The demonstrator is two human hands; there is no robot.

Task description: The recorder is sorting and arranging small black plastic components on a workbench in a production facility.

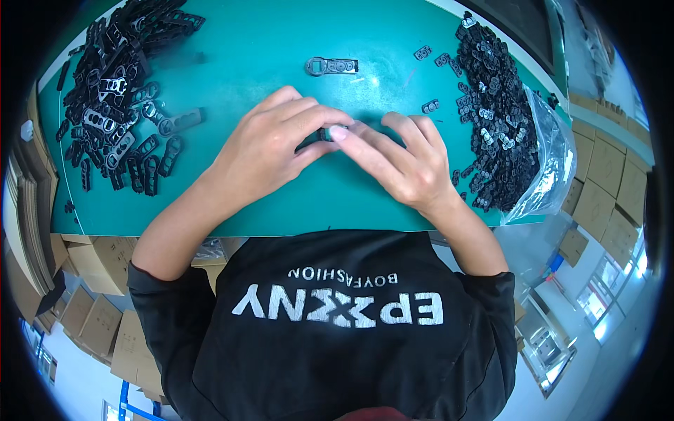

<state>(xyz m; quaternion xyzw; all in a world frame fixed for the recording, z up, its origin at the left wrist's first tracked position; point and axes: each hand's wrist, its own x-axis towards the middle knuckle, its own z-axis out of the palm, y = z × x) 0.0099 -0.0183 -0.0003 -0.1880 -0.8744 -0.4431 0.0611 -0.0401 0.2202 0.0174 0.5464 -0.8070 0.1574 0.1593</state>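
Small dark plastic part, mostly hidden, pinched between fingertips of both hands just above the green desk, near its middle.

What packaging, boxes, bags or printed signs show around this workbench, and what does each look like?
Clear plastic bag: right end of the green table, crumpled, small black parts spilling from it.
Brown cardboard boxes: stacked past the table's right edge, flat and plain.
More cardboard boxes: lower left, below the table, same brown.
White lettering: across the person's black shirt.
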